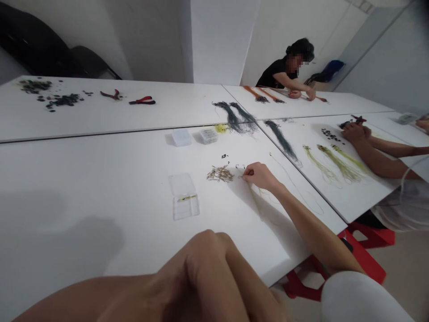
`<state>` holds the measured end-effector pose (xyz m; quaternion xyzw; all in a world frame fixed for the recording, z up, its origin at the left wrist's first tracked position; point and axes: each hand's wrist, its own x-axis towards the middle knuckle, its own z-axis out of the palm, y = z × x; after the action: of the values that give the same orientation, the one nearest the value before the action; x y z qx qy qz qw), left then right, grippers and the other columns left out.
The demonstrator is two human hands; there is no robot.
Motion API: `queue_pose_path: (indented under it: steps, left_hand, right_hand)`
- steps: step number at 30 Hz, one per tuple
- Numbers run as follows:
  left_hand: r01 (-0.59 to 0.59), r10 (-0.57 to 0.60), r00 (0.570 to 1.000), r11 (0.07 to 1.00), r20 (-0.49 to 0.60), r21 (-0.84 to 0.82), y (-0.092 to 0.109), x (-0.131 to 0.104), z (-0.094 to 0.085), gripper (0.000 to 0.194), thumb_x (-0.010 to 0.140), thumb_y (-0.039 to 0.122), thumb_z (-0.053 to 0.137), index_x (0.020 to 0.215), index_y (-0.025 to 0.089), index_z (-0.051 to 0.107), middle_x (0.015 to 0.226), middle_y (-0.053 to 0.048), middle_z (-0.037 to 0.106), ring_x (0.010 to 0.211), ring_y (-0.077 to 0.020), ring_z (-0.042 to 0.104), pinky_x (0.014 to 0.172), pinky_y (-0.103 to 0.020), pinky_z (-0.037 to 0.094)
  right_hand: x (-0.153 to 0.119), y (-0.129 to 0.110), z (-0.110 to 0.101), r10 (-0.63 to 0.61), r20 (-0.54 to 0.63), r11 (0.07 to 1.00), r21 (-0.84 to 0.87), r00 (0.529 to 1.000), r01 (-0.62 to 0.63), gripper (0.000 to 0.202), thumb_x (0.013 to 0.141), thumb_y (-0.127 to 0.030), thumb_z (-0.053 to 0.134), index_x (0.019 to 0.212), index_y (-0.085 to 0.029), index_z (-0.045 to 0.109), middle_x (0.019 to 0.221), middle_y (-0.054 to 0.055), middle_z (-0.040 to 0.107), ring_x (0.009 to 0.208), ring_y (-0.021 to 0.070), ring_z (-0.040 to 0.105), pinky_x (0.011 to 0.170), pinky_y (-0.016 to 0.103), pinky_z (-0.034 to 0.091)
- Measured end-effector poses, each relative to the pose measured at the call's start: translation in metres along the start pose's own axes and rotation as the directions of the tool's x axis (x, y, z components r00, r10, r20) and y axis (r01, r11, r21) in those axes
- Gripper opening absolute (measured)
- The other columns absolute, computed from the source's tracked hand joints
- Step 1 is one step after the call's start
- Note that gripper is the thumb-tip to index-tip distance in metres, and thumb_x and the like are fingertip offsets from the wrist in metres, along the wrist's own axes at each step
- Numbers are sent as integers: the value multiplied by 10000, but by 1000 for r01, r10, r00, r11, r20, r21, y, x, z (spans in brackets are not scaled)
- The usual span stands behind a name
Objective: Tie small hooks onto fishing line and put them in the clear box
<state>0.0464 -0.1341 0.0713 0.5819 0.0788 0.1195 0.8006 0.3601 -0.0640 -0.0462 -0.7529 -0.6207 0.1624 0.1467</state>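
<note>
My right hand [259, 175] is closed in a pinch above the white table, on a thin greenish line [256, 203] with small hooks [237, 166] beside the fingertips. Just left of it lies a loose pile of brass-coloured small metal pieces [220, 174], with a few black bits [224, 156] behind. My left hand [211, 264] is very close to the camera at the bottom, bent at the wrist; its fingers are hidden. Farther left lies an open clear plastic box [186, 214] holding a small yellowish item.
Two small boxes [181, 137] and dark line bundles [231, 116] lie farther back. Pliers [143, 100] and black pieces [65, 100] are on the far table. A co-worker's hands [355, 133] work at right near yellow-green bundles [342, 163]; another person [288, 71] sits across.
</note>
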Motion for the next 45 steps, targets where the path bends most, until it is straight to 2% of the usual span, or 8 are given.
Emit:
queue_pose_path:
  steps: [4,7,15,23,28,33,40,45]
  left_hand:
    - [-4,32,982,989,187,-147,12,26,2,497,680,537,598,364,218,382,420,-19,411,442,-145,402,673,-333,551]
    - [-20,52,988,977,148,-211,16,36,4,592,719,617,564,383,188,331,400,1,354,431,-116,364,743,-338,527]
    - [-41,47,997,993,59,-108,-7,44,-25,434,677,450,672,418,194,436,475,-2,454,509,-134,394,854,-395,471]
    - [-62,62,998,998,-15,-26,-19,51,-32,327,699,293,615,452,183,429,491,4,437,540,-130,385,790,-376,438]
    - [-61,82,976,992,-203,110,-23,58,-45,297,773,297,588,526,184,467,559,10,441,598,-137,394,700,-335,419]
    - [1,177,888,922,-425,387,-22,72,-59,178,844,308,602,728,174,626,733,-10,583,739,-149,516,722,-300,427]
    - [-11,349,803,819,-483,573,-18,88,-68,274,855,392,646,1038,196,702,1039,-66,705,949,-205,638,886,-351,474]
    - [14,353,860,705,-369,709,-9,88,-68,211,888,370,602,867,204,730,897,-29,715,863,-181,646,813,-321,481]
  right_hand:
    - [1,5,0,-28,8,998,48,1000,27,95,734,-131,653,733,-171,739,765,61,739,731,189,652,677,260,443]
    - [-1,6,-3,-49,8,991,125,999,47,104,745,-155,618,736,-165,721,726,49,717,681,169,624,626,248,426]
    - [-6,13,-11,-79,-29,923,376,996,84,186,747,-297,609,793,-145,706,746,43,702,705,166,605,653,251,455]
    - [-5,15,-6,-32,-61,867,495,998,58,229,741,-348,628,782,-129,680,715,65,684,606,141,549,568,247,420]
    - [-19,-1,-29,-117,-43,610,785,992,106,201,794,-350,645,827,-153,618,877,82,689,597,98,486,628,248,435]
    - [-39,-23,-47,-182,66,327,945,981,-3,213,808,-374,668,827,-199,549,812,47,664,576,111,503,614,267,438]
    - [-59,-56,-41,-367,164,188,977,916,-100,128,857,-278,659,822,-172,598,672,13,592,629,120,530,595,243,423]
    - [-62,-66,-38,-439,157,178,980,885,-86,85,868,-228,656,825,-157,643,696,22,618,655,119,550,613,244,446]
